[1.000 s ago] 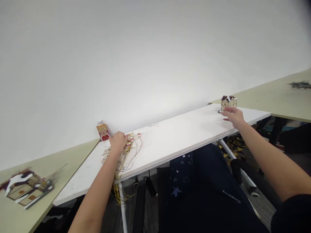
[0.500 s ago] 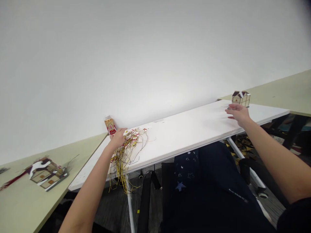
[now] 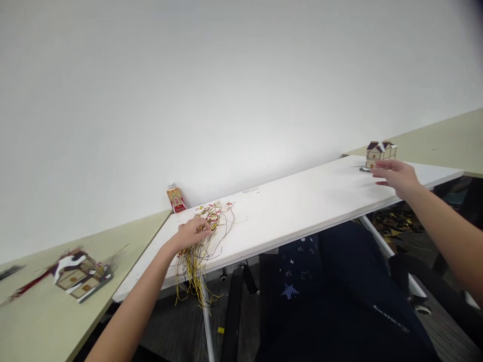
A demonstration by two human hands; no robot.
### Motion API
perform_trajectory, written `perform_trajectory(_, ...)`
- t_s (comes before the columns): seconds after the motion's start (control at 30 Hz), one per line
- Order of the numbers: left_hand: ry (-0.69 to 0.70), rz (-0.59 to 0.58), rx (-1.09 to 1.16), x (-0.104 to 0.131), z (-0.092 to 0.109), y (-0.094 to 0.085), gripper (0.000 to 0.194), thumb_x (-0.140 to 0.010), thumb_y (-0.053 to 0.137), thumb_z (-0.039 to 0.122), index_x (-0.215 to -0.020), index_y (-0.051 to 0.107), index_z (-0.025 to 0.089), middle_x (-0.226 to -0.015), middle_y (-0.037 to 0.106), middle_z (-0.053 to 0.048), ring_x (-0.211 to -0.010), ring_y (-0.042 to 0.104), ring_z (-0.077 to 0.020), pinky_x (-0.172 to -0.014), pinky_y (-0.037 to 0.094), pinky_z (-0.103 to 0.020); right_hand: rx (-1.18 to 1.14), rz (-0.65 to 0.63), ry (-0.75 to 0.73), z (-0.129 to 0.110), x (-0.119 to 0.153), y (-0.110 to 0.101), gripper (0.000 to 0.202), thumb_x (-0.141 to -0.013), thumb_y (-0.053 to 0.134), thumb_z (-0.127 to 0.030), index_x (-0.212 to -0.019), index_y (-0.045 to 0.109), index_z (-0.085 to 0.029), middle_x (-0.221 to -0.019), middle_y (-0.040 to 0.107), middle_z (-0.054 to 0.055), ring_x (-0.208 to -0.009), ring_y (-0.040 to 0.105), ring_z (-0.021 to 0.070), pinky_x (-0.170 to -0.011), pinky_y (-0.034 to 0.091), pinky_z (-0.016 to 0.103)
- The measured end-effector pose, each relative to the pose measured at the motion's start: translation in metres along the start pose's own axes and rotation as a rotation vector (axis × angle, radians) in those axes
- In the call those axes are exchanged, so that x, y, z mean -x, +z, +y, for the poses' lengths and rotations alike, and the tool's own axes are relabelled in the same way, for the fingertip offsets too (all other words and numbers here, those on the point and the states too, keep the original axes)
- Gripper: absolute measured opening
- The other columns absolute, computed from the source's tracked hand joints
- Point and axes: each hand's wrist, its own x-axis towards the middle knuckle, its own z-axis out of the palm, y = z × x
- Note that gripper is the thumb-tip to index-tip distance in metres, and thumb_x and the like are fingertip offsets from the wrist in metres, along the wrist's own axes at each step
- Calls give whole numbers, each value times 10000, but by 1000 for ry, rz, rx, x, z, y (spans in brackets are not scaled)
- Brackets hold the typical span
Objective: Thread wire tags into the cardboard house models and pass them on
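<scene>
Dark blue trousers [image 3: 324,296] with small stars are seen nearest, below the edge of a white table [image 3: 302,206]. On the near left part of this table the left hand [image 3: 190,235] is laid over a bundle of thin wires [image 3: 204,241]; the fingers are curled loosely on the strands, but it cannot be told whether the wires are really gripped. Many yellow and dark wire ends are hung over the table edge beside a white leg [image 3: 207,322]. Small red and white tags [image 3: 213,213] are spread just behind the hand. Further back, a small red and gold carton [image 3: 176,198] is stood against the white wall [image 3: 226,90]. At the far right end of the table the right hand [image 3: 396,176] is held open, fingers stretched, just in front of a little model house [image 3: 380,153]; contact with the house cannot be confirmed. On the beige table [image 3: 37,311] at the left, a flat unfinished house [image 3: 77,274] is laid.
</scene>
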Motion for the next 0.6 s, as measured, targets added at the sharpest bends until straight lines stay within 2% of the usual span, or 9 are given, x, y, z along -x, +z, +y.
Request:
perform_trajectory(0.07, -26, -26, -89, 6, 2, 3, 309, -865, 491, 472, -940, 674, 234, -1183, 655, -80, -1182, 550, -296, -1008, 417, -493, 3, 25, -7, -2, -2, -2, 278, -613, 790, -102, -848, 673, -193, -877, 658, 42, -649, 597, 123, -519, 514, 234)
perform_trajectory(0.2, -104, 28, -219, 13, -2, 8, 250, -865, 466, 316, -969, 685, 256, -1330, 592, -93, -1284, 486, -343, -1007, 372, -584, 21, 28, -38, -4, -6, 1, 267, -618, 800, -125, -846, 679, -193, -846, 656, 48, -664, 598, 133, -531, 495, 249)
perform_trajectory(0.33, -92, 106, -257, 15, -7, 9, 372, -809, 413, 122, -968, 702, 295, -1354, 595, -60, -1314, 477, -316, -1028, 353, -586, 73, 49, -89, 0, -7, 8, 337, -554, 855, -152, -844, 684, -182, -924, 682, 85, -669, 569, 126, -483, 412, 223)
perform_trajectory(0.4, -31, 105, -253, 16, -7, 10, 461, -761, 386, 45, -963, 712, 300, -1359, 597, -48, -1322, 473, -301, -1040, 347, -583, 114, 49, -133, 3, -6, 12, 422, -478, 877, -116, -848, 683, -178, -948, 690, 85, -656, 550, 116, -511, 434, 236)
perform_trajectory(0.5, 6, 78, -252, 18, -4, 12, 481, -772, 363, 30, -952, 722, 294, -1384, 583, -56, -1346, 455, -300, -1051, 336, -599, 202, 21, -165, 8, -5, 15, 540, -401, 884, -56, -888, 694, -191, -957, 694, 65, -668, 574, 116, -596, 487, 264)
perform_trajectory(0.6, -37, 78, -280, 21, -2, 13, 385, -823, 402, 126, -986, 715, 279, -1397, 568, -92, -1352, 442, -331, -1052, 320, -642, 165, -7, -147, 14, -4, 16, 608, -366, 896, -54, -914, 678, -203, -1019, 692, 71, -733, 656, 157, -658, 529, 289)
